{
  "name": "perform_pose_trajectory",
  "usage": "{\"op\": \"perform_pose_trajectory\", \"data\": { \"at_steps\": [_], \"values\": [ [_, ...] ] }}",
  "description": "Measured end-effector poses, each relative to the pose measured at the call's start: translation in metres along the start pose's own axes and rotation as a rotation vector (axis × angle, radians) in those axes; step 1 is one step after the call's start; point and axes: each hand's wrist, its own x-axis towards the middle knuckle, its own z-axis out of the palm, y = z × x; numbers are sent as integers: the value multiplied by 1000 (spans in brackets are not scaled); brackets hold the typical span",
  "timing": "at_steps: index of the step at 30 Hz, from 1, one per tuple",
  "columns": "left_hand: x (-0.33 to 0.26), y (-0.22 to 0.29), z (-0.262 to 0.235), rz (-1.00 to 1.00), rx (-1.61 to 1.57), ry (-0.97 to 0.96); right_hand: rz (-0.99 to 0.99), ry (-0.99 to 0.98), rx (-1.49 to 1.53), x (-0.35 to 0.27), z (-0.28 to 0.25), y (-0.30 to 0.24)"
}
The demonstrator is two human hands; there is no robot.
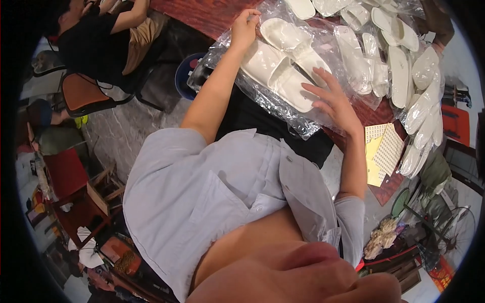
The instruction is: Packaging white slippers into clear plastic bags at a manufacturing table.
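Observation:
A pair of white slippers [268,66] lies side by side on clear plastic bags [298,120] at the table edge in front of me. My left hand [245,31] is at the far left corner, its fingers closed on the edge of a clear plastic bag beside the slippers' toe end. My right hand [337,103] is open, fingers spread, with the fingertips at the heel end of the slippers. Whether the pair lies inside the bag or on top of it is hard to tell.
Several bagged white slippers [399,70] are piled on the red-brown table [189,14] to the right. Yellow sticker sheets [385,149] lie near the right edge. A blue bucket [184,76] stands on the floor at left, near an orange-brown chair [88,92] and a seated person [96,43].

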Motion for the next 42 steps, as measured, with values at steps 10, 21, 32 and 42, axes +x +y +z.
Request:
{"op": "perform_pose_trajectory", "data": {
  "at_steps": [10,21,32,42],
  "values": [
    [-12,7,13,303,401,135,-151,-215,-442,105,39,39],
    [1,39,-35,317,764,131,-69,57,-557,76,59,56],
    [19,66,11,845,1063,-600,-7,79,-629,54,58,62],
    [49,16,-17,679,865,-32,-87,237,-915,33,60,76]
  ]
}}
